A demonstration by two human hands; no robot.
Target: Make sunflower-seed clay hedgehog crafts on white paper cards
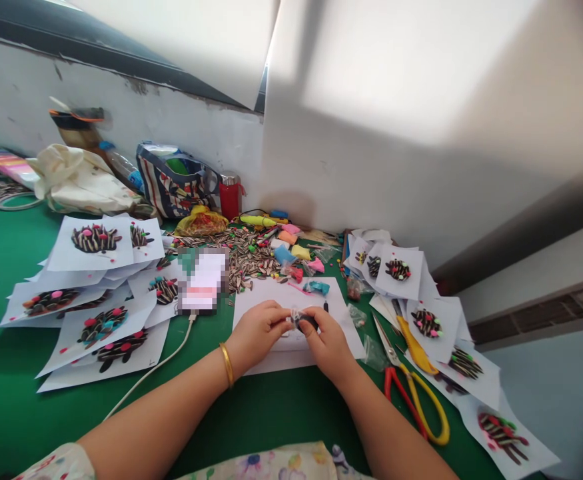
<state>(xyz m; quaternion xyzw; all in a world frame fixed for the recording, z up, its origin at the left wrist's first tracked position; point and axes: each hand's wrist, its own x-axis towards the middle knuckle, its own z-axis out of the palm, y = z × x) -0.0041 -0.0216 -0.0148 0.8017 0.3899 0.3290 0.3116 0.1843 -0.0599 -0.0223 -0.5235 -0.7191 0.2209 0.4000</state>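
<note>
My left hand [257,331] and my right hand [327,340] meet over a white sheet of paper [291,300] on the green table. Both pinch a small clear plastic packet with something dark inside [304,320], held between the fingertips. A gold bangle [227,364] circles my left wrist. A heap of striped sunflower seeds [251,257] lies just beyond the sheet, with small coloured clay packets [296,252] beside it.
Sheets with seed-and-clay hedgehog pictures lie stacked at left [96,313] and at right [426,320]. Yellow-handled scissors [416,380] and red-handled ones [396,387] lie right of my hands. A phone [202,281] with a white cable, a red flask [230,195] and bags [171,180] stand behind.
</note>
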